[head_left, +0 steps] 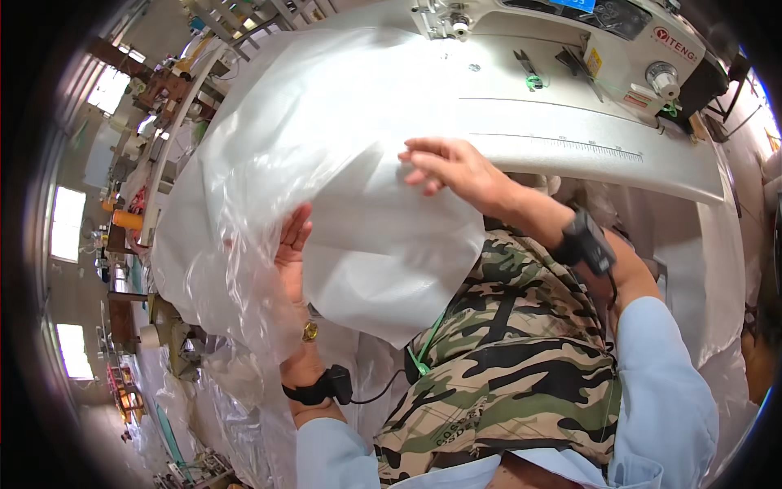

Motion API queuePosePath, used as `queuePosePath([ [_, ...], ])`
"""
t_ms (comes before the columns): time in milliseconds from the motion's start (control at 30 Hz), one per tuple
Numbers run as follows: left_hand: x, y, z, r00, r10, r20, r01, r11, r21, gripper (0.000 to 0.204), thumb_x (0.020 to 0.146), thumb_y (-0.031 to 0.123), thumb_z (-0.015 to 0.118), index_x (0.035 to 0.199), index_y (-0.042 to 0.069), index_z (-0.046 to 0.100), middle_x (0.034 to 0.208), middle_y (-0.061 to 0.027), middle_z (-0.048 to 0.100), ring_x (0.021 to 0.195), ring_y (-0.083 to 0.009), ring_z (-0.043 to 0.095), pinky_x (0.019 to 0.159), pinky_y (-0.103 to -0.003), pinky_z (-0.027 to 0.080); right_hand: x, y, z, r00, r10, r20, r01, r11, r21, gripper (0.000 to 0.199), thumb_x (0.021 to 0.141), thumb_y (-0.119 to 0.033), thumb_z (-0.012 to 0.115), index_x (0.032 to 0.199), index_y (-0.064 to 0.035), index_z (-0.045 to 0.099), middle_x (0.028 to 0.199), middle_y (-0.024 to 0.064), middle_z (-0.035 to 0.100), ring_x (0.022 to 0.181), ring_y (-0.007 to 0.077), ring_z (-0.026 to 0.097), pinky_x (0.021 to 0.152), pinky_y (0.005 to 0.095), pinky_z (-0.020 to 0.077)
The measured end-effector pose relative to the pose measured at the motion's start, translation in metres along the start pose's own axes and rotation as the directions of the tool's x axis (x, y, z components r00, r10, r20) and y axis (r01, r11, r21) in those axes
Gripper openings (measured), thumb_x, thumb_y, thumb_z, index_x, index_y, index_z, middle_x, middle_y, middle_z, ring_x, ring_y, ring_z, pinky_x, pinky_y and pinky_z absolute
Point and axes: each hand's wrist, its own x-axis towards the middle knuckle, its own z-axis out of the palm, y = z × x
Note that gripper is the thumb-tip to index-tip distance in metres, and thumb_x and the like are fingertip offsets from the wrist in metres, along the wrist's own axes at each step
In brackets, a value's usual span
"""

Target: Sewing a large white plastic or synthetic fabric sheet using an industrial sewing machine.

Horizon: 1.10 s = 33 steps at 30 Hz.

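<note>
A large translucent white plastic sheet drapes over the sewing table's front edge and hangs down toward my lap. My left hand is at the sheet's left part, fingers stretched upward, with clear, wrinkled film lying over part of the wrist. Nothing shows in its grasp. To the right, my right hand hovers over the sheet near the table edge. Its fingers are slightly bent and apart, and it holds nothing I can see. Whether its fingertips touch the plastic, I cannot tell.
A white sewing machine spans the far side, its needle area above the sheet. Green-handled thread snips lie on the machine bed. A printed ruler scale runs along the table front. Crumpled plastic fills the lower left.
</note>
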Motion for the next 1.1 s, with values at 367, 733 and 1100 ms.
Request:
queuePosePath([
  [367, 0.028, -0.027, 0.092, 0.971, 0.237, -0.013, -0.226, 0.904, -0.364, 0.052, 0.102, 0.019, 0.043, 0.144, -0.011, 0.033, 0.156, -0.0242, 0.027, 0.145, -0.0375, 0.027, 0.118, -0.048, 0.034, 0.077, 0.018, 0.038, 0.977, 0.158, -0.141, -0.001, 0.670, 0.742, 0.021, 0.099, -0.022, 0.059, 0.103, -0.0017, 0.063, 0.092, 0.0050, 0.063, 0.083, 0.0118, 0.061, 0.072, 0.0307, 0.0534],
  [733, -0.009, -0.004, 0.091, 0.986, -0.087, 0.143, -0.154, -0.801, 0.579, 0.066, 0.089, 0.055, 0.061, 0.137, 0.010, 0.055, 0.147, -0.0203, 0.045, 0.135, -0.0365, 0.043, 0.107, -0.047, 0.041, -0.090, 0.056, 0.106, 0.490, 0.000, 0.872, -0.332, 0.925, 0.187, 0.041, 0.097, -0.032, 0.062, 0.125, -0.0019, 0.062, 0.122, 0.0091, 0.064, 0.114, 0.0177, 0.057, 0.103, 0.0321, 0.0425],
  [1100, -0.180, 0.056, -0.089, 0.753, 0.066, -0.655, 0.387, -0.849, 0.360, 0.034, 0.088, 0.025, 0.065, 0.117, 0.006, 0.067, 0.112, -0.0190, 0.066, 0.108, -0.0359, 0.061, 0.093, -0.045, 0.048, -0.087, 0.088, 0.070, 0.545, 0.219, 0.810, -0.364, 0.931, -0.007, 0.045, 0.096, -0.035, 0.063, 0.123, 0.0003, 0.063, 0.111, 0.0065, 0.067, 0.104, 0.0131, 0.058, 0.090, 0.0269, 0.0462],
])
